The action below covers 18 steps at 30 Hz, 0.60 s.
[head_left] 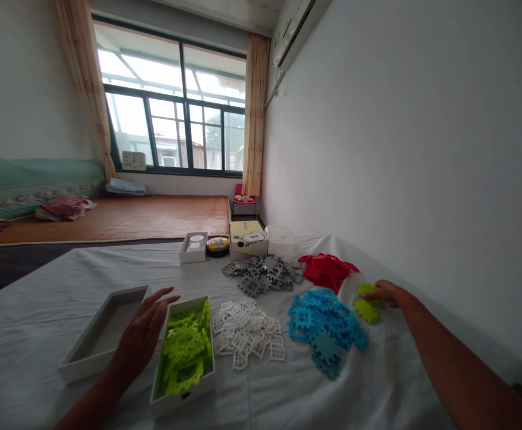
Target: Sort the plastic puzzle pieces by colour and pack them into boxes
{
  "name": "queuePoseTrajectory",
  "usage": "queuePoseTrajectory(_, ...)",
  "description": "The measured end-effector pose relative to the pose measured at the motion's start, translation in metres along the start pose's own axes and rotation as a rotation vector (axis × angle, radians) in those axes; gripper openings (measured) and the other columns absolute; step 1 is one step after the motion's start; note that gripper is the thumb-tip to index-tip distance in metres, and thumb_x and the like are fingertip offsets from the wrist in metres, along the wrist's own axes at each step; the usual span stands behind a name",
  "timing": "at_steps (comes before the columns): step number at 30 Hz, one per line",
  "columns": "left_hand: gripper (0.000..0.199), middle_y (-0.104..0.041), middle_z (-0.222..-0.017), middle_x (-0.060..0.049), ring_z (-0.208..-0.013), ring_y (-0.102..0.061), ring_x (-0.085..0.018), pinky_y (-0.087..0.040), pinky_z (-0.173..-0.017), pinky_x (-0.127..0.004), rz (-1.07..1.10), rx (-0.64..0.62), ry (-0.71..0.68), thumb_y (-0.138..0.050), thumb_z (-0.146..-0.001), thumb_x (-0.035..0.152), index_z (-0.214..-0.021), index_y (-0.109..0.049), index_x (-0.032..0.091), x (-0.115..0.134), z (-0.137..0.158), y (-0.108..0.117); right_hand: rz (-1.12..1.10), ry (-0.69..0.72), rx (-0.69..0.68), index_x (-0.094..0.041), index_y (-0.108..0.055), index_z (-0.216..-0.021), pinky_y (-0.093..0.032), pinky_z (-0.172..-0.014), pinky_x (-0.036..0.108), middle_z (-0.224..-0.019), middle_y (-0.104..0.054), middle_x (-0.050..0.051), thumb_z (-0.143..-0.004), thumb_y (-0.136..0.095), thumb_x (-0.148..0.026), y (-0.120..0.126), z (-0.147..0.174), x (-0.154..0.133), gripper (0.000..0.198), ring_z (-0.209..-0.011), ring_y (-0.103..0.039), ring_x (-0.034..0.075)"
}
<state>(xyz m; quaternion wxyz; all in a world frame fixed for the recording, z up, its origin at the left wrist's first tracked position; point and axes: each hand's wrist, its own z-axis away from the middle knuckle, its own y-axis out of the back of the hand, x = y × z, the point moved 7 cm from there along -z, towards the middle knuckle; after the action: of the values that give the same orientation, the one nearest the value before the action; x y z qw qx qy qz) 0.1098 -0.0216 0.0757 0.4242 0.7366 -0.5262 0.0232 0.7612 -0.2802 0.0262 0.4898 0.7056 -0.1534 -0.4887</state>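
My right hand (387, 294) reaches to the right side of the cloth, its fingers closed on a yellow-green plastic building piece (367, 292). A second piece of that colour (368, 311) lies just below it. My left hand (147, 322) hovers at the left edge of a white box (156, 394), fingers stretched out and nothing in them. Inside that box is a heap of lime-green toothed building pieces (184, 346). An empty-looking white box lid or tray (86, 352) lies left of my left hand, partly covered by it.
Heaps of white (247, 331), blue (326, 322), grey (261, 275) and red pieces (328, 270) lie between my hands. Behind them stand a small white box (193, 254), a round tin (218, 246), a yellow cartoon box (248, 239) and a translucent container (279, 239). A wall (399, 149) rises at the right.
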Motion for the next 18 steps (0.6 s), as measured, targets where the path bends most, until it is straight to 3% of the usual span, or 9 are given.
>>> queuePoseTrajectory(6, 0.047, -0.055, -0.129, -0.007, -0.118, -0.053, -0.024, -0.041, -0.103, -0.042, 0.014, -0.033, -0.011, -0.030, -0.094, 0.048, -0.109, -0.064, 0.020, 0.004, -0.003, -0.007, 0.022, -0.016, -0.083, -0.011, -0.060, -0.097, -0.046, -0.054, 0.030, -0.091, -0.067, 0.016, -0.058, -0.073, -0.040, -0.015, -0.004, 0.014, 0.051, -0.069, -0.062, 0.023)
queuePoseTrajectory(12, 0.050, -0.057, -0.127, -0.008, -0.117, -0.054, -0.024, -0.043, -0.102, -0.040, 0.015, -0.030, -0.042, -0.029, -0.094, 0.051, -0.107, -0.066, 0.019, 0.004, -0.001, -0.004, 0.068, 0.046, -0.074, -0.015, -0.061, -0.075, -0.046, -0.068, 0.032, -0.079, -0.067, 0.009, -0.051, -0.073, -0.028, -0.012, -0.002, 0.018, 0.030, -0.082, -0.061, 0.028)
queuePoseTrajectory(14, 0.051, -0.057, -0.127, -0.008, -0.117, -0.054, -0.024, -0.043, -0.102, -0.040, 0.015, -0.024, -0.040, -0.028, -0.094, 0.051, -0.108, -0.065, 0.019, 0.003, 0.000, -0.002, 0.056, 0.074, -0.087, -0.016, -0.060, -0.069, -0.046, -0.071, 0.033, -0.078, -0.068, 0.009, -0.052, -0.071, -0.032, -0.008, 0.000, 0.016, 0.026, -0.084, -0.061, 0.029)
queuePoseTrajectory(18, 0.050, -0.057, -0.127, -0.008, -0.118, -0.053, -0.024, -0.042, -0.102, -0.040, 0.013, -0.017, -0.038, -0.029, -0.094, 0.051, -0.108, -0.065, 0.020, 0.003, 0.002, 0.001, -0.029, 0.113, -0.156, -0.017, -0.066, -0.079, -0.047, -0.070, 0.032, -0.088, -0.071, 0.010, -0.064, -0.062, -0.046, 0.003, 0.008, 0.011, 0.033, -0.087, -0.064, 0.027)
